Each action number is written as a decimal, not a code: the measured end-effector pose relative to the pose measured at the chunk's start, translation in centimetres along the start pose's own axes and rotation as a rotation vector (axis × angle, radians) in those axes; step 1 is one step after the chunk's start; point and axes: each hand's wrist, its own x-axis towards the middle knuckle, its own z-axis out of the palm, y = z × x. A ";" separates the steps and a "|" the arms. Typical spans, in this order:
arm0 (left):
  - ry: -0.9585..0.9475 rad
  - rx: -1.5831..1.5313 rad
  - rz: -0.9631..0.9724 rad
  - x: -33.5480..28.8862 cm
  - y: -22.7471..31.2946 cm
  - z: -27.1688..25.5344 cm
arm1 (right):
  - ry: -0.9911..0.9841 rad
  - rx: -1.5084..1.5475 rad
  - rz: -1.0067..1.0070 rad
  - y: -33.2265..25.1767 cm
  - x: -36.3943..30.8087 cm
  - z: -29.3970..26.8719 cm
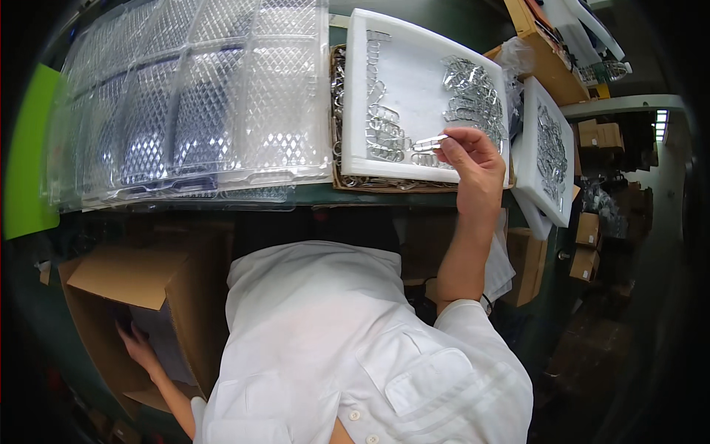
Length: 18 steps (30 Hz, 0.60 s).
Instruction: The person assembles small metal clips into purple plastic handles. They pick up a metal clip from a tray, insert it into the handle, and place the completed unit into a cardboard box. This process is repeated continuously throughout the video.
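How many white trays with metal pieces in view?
2. Near tray: below the right hand. Other tray: to the near tray's right. A white edge beneath that one may be another, mostly hidden.

The scene is taken in by a single wide fisheye view, worn on the person's head as the left of a side-by-side pair and pointed steeply down. The lower middle is filled from close range by the buttoned white cloth shirt [318,325], seen from above. Beyond it, the dark green surface [318,197] is faced from its near side. Both bare hands are covered at arm's reach: the right hand [481,166] right of centre, the left hand [137,348] toward the lower left. Straight edges are bent toward the dark rim, where stacked brown cardboard boxes [600,135] are caught farther off, at right.
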 end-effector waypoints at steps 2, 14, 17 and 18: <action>0.060 -0.337 -0.441 -1.3 0.0 -2.8 | -0.005 0.075 0.019 -0.1 -0.4 0.4; -1.109 -1.857 -0.480 4.5 44.9 -12.6 | -0.293 0.222 -0.244 -3.6 -6.1 3.4; -1.336 -1.820 -0.289 5.3 49.2 -8.8 | -0.329 -0.054 -0.332 -5.2 -6.6 4.4; -1.382 -1.797 -0.248 5.3 50.0 -8.3 | -0.353 -0.134 -0.375 -5.2 -6.5 4.5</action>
